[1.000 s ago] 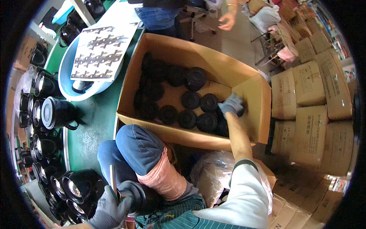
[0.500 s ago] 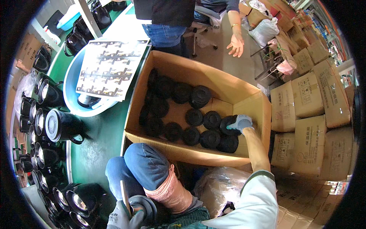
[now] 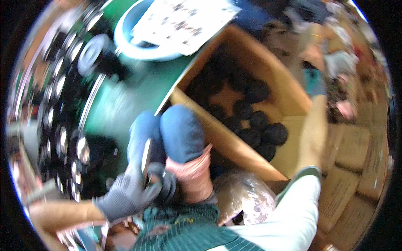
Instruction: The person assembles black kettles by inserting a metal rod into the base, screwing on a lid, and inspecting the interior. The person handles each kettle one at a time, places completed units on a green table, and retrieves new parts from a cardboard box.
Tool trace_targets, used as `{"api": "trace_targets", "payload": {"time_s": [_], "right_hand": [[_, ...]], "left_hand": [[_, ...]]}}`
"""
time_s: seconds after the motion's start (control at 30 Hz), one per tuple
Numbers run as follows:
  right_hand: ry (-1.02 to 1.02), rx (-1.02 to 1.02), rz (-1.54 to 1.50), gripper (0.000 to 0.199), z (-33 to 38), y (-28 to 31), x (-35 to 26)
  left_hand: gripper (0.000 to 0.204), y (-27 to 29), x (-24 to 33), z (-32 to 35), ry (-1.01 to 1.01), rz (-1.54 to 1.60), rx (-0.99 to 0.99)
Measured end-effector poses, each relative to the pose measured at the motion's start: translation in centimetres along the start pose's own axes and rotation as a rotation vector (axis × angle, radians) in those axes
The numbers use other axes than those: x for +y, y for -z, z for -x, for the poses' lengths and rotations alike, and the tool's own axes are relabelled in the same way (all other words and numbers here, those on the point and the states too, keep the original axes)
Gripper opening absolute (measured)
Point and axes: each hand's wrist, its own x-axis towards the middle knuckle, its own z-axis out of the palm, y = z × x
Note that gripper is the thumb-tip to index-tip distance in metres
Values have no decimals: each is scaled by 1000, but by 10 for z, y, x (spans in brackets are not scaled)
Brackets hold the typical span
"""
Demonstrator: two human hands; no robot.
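The gloved fingers (image 3: 144, 188) of the left hand (image 3: 125, 196) curl round a dark round part (image 3: 161, 184), which sits against the person's lap just below the blue-clad knee (image 3: 180, 131); a thin pale strip (image 3: 145, 155) stands up from the same grip. The left forearm runs off to the lower left of the knee. The right hand (image 3: 314, 81), in a blue-grey glove, rests at the far right wall of the open cardboard box (image 3: 289, 98), up and right of the knee; blur hides whether its fingers are spread or closed, and I cannot tell if it holds anything. Its bare forearm leads back to a white sleeve (image 3: 293, 213). Inside the box, right of the knee, lie many black round parts (image 3: 261, 129) in rows. Below the box, a crumpled clear plastic bag (image 3: 245, 198) sits right of the lap. Left of the knee spreads a green tabletop (image 3: 125, 96) with rows of black lens-like pieces (image 3: 63, 138). Above the knee a pale blue basin (image 3: 146, 52) carries a printed white sheet (image 3: 184, 19). Stacked brown cartons (image 3: 356, 154) stand far right of the knee
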Motion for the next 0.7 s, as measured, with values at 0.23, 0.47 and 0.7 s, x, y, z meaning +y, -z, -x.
{"api": "trace_targets", "payload": {"time_s": [0.23,0.47,0.7], "right_hand": [[-508,542,-918,58,-40,151,63],[-245,-552,-1248,61,0,-29,-220],[-527,-439,-1464,60,199,-326,-499]], "left_hand": [[57,14,-5,-24,139,-43,-211],[58,19,3,-47,75,-104,-231],[60,20,-4,-13,206,-147,-258]]}}
